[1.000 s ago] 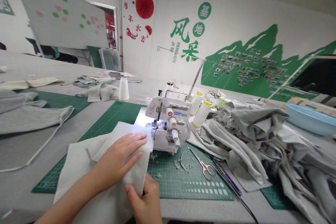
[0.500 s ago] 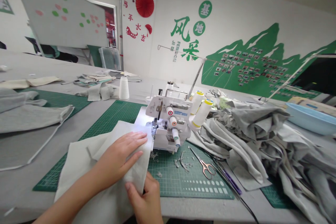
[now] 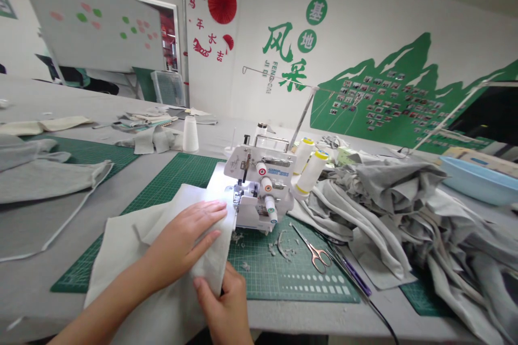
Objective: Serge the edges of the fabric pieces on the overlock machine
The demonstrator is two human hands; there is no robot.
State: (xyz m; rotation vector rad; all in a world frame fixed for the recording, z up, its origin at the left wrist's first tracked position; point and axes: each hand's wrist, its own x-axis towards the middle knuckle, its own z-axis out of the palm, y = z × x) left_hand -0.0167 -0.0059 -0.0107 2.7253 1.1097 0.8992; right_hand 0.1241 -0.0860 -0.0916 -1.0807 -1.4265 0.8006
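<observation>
One cloth [image 3: 178,296] by the machine [image 3: 263,183].
My open left hand [image 3: 190,234] lies on it, nearer the machine; my right hand [image 3: 227,302] pinches its long edge [image 3: 227,248], which runs ahead.

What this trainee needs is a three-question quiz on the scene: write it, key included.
1. Multiple choice. What does the left hand rest on?
a) the light-blue plastic basin
b) the pale grey fabric sheet
c) the white cone of thread

2. True or false. The metal scissors with copper-coloured ring handles lie on the green gridded cutting mat.

3. Fill the gap. In the right hand's grip on the fabric sheet, the ___ lies on top of the cloth.

Key: 1. b; 2. true; 3. thumb
</observation>
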